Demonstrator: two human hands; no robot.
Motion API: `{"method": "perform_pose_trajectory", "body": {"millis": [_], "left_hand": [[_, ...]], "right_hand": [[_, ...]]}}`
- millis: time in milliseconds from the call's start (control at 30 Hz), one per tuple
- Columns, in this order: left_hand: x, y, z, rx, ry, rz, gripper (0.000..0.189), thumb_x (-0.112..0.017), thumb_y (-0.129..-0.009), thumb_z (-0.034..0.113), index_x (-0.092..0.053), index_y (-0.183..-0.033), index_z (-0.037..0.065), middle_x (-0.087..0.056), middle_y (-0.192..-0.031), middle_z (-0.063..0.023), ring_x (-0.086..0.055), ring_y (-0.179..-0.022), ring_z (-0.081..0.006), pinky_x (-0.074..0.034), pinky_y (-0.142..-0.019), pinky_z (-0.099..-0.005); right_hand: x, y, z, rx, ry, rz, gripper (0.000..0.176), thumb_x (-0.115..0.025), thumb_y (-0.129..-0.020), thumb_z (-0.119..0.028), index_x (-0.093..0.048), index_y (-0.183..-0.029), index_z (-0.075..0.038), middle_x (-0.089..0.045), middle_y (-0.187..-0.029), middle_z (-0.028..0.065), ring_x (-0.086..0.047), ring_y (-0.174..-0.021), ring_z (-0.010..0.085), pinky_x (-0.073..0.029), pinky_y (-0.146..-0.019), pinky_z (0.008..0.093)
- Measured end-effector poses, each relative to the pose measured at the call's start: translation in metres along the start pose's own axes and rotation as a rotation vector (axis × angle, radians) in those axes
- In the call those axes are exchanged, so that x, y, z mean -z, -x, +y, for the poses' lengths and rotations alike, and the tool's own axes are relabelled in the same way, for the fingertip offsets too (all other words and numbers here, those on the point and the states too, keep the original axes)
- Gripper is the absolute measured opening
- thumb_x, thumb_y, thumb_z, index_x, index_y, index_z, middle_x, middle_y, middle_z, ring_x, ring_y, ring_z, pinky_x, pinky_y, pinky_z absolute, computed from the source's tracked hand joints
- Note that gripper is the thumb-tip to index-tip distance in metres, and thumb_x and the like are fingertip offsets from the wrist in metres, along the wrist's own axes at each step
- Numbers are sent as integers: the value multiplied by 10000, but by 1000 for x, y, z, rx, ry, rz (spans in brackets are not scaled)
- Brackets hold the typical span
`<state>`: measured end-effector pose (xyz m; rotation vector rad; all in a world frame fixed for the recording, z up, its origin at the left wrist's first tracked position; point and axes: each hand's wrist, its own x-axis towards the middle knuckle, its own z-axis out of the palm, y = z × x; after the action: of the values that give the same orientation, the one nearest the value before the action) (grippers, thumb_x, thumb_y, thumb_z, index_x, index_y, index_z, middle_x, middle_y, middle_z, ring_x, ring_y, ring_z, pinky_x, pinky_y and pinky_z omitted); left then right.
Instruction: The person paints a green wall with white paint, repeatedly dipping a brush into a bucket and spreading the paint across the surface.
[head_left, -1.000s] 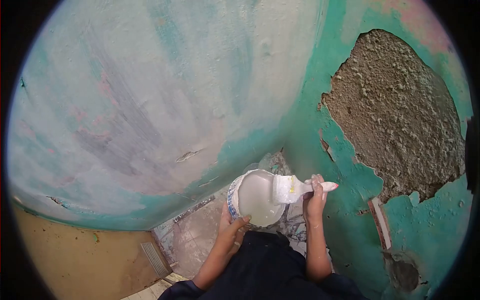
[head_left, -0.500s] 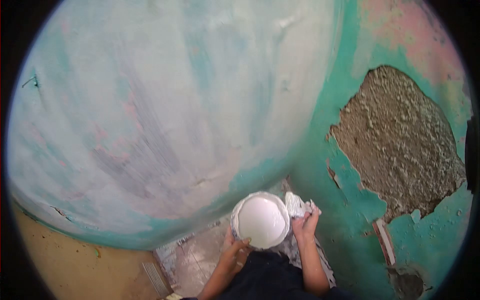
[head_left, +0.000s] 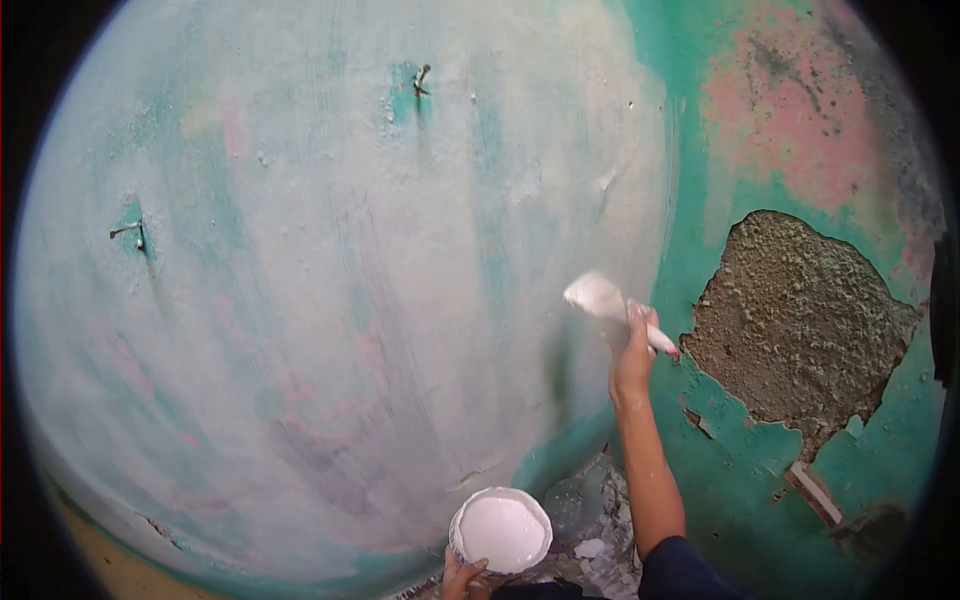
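My right hand is wrapped round the handle of a wide paintbrush, whose white-coated bristles point up and left, close over the wall. The handle's reddish end sticks out below the fist. Low in the view, my left hand grips the near-left rim of a paint bucket, thumb over the edge. White paint fills much of the bucket, and its rim is crusted with it. The big wall carries streaky white paint over turquoise and pink.
Two rusty nails, one upper middle and one at left, stick out of the wall. The turquoise side wall on the right has a large patch of bare rough plaster. Debris covers the floor by the corner.
My right hand has lifted the paintbrush from beside the bucket up to the wall. The view has tilted upward, so the bucket in my left hand sits lower in it.
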<state>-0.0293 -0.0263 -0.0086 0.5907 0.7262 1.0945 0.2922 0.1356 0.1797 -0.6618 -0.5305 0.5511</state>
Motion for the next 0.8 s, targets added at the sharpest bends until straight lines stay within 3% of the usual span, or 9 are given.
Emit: {"method": "perform_pose_trajectory", "body": {"millis": [100,167,300,400,433,500,567,700,800], "left_hand": [[17,-14,14,14,-12,-13,732,-581,-771,36,-282,-1435,106,-410,-1366,-175,-460,-1249,-369,-439,-998,-540],[16,-35,23,5,-5,-43,728,-582,-776,40,-284,-1436,104,-415,-1365,-175,-465,-1243,-366,-445,-993,-532],[22,-50,38,19,5,-54,720,-584,-785,48,-289,-1440,101,-423,-1362,-176,-475,-1232,-362,-459,-982,-516],[32,-42,46,59,-2,-35,715,-586,-792,54,-292,-1442,98,-429,-1360,-176,-483,-1223,-358,-469,-974,-504],[34,-37,47,74,-3,-30,713,-587,-794,56,-294,-1443,97,-431,-1359,-176,-485,-1220,-357,-472,-971,-500],[38,-28,49,103,1,-16,709,-588,-799,60,-296,-1444,95,-435,-1358,-176,-490,-1215,-354,-479,-966,-492],[42,-19,52,126,6,-4,706,-589,-803,65,-298,-1446,93,-440,-1357,-176,-495,-1209,-352,-485,-961,-484],[48,-2,58,173,11,16,699,-591,-812,73,-303,-1449,89,-448,-1354,-176,-505,-1197,-347,-499,-950,-468],[52,8,61,210,8,35,694,-593,-819,79,-307,-1451,86,-454,-1352,-176,-513,-1189,-343,-509,-942,-456]], "right_hand": [[-21,-21,27,86,-5,-21,255,-554,-977,-248,-485,-1147,-71,-568,-1054,58,-579,-963,140,-508,-744,280],[-18,-30,65,51,-113,117,323,-557,-975,-268,-468,-1206,-60,-551,-1107,87,-578,-984,179,-518,-773,313],[35,6,154,-39,-218,255,405,-550,-975,-284,-422,-1273,-43,-489,-1198,121,-568,-1022,220,-523,-812,358],[70,38,175,-68,-2,234,244,-535,-968,-201,-479,-1119,-19,-573,-984,95,-622,-769,180,-541,-639,298],[73,36,172,-64,-1,241,244,-535,-968,-201,-479,-1119,-19,-573,-984,95,-622,-769,180,-541,-639,298],[67,25,157,55,328,190,160,-538,-963,-207,-518,-986,-50,-595,-764,58,-602,-613,128,-483,-508,240],[45,-1,129,142,408,156,175,-554,-947,-195,-568,-858,-45,-608,-732,54,-592,-622,124,-473,-530,257],[-24,-81,60,461,760,154,292,-602,-907,-238,-611,-982,44,-685,-949,188,-663,-882,317,-490,-826,396],[-103,-98,-18,416,491,39,307,-583,-925,-242,-572,-1028,47,-666,-862,146,-667,-874,261,-520,-810,349]]}}
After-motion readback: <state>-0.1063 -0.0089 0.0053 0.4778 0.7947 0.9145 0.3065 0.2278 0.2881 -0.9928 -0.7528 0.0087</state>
